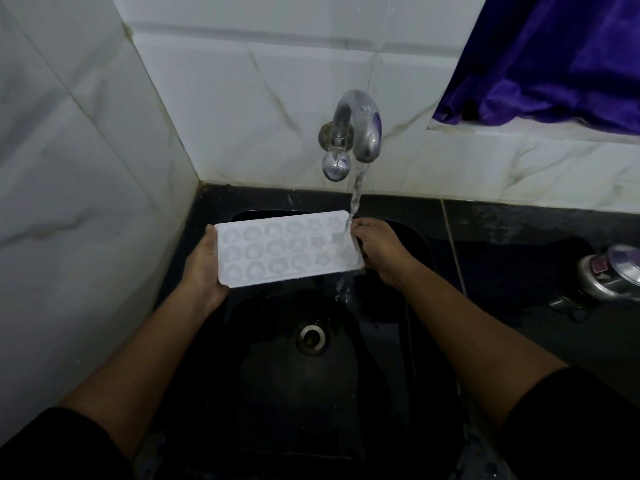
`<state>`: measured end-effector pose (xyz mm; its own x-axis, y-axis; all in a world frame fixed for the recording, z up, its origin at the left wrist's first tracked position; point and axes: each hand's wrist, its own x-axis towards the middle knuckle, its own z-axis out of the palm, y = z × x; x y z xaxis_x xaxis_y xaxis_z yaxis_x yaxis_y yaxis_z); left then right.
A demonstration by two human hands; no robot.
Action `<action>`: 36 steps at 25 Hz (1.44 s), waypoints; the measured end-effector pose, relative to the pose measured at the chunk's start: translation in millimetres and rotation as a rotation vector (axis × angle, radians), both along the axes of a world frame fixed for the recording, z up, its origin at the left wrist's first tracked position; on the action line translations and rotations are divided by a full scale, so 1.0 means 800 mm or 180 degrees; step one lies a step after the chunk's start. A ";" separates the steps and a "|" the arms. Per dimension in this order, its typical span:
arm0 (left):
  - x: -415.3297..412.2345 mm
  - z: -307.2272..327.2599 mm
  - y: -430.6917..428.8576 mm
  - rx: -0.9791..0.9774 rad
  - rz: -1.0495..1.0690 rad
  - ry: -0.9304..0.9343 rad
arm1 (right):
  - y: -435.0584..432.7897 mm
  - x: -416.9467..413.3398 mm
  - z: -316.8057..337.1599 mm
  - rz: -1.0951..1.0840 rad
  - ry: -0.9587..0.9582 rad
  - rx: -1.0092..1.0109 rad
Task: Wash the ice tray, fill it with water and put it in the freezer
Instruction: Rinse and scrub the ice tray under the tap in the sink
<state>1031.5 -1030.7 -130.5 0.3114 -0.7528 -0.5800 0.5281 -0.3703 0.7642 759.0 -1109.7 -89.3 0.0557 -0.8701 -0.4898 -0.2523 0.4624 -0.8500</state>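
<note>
Running from the tap point(360, 126), water point(356, 192) strikes the right end of the white ice tray point(287, 249), held mid-frame over the black sink point(263, 393). The left hand point(202, 268) and right hand point(377, 249) grip its short ends with curled fingers. Overflow drops off the tray's lower right corner into the sink.

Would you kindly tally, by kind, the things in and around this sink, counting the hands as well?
hands: 2 (left hand, right hand, each holding one end of the tray)
ice tray: 1
tap: 1
sink: 1
purple cloth: 1
metal pot: 1
Total: 7
</note>
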 end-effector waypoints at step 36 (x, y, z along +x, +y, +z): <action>-0.078 0.037 0.056 0.0346 0.0091 0.0136 | 0.050 -0.059 -0.014 0.0138 -0.0017 0.0244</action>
